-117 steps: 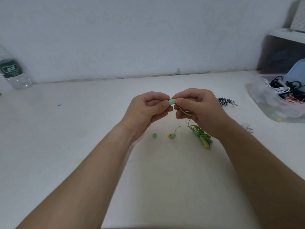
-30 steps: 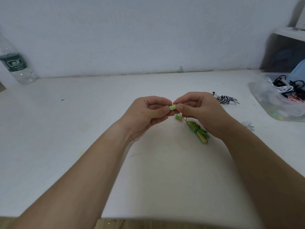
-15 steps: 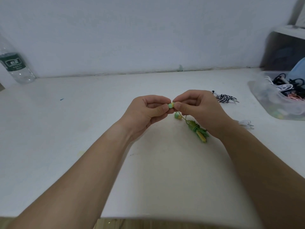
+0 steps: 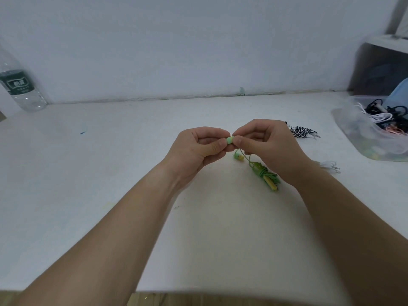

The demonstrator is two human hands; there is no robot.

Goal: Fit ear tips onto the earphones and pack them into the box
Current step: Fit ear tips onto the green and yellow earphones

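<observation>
Pinching the green ear tip (image 4: 229, 140) between thumb and forefinger at mid-frame, the left hand (image 4: 198, 149) meets the right hand (image 4: 269, 146), whose grip pinches an earbud of the green earphones (image 4: 263, 173), axis running left-right. Their coiled cable slants toward lower right on the counter (image 4: 110, 173); the clear box (image 4: 353, 138) at right holds tangled cables (image 4: 379, 113).

Two hands (image 4: 198, 149) (image 4: 270, 146), three loose earphone sets (image 4: 265, 175) (image 4: 301, 131) (image 4: 330, 166), one bottle (image 4: 19, 89), one box (image 4: 362, 142).

Water bottle (image 4: 22, 97), upper left of the frame: dark green label (image 4: 17, 83) bearing white characters, too blurred to read.
Other readable text: none can be made out.
</observation>
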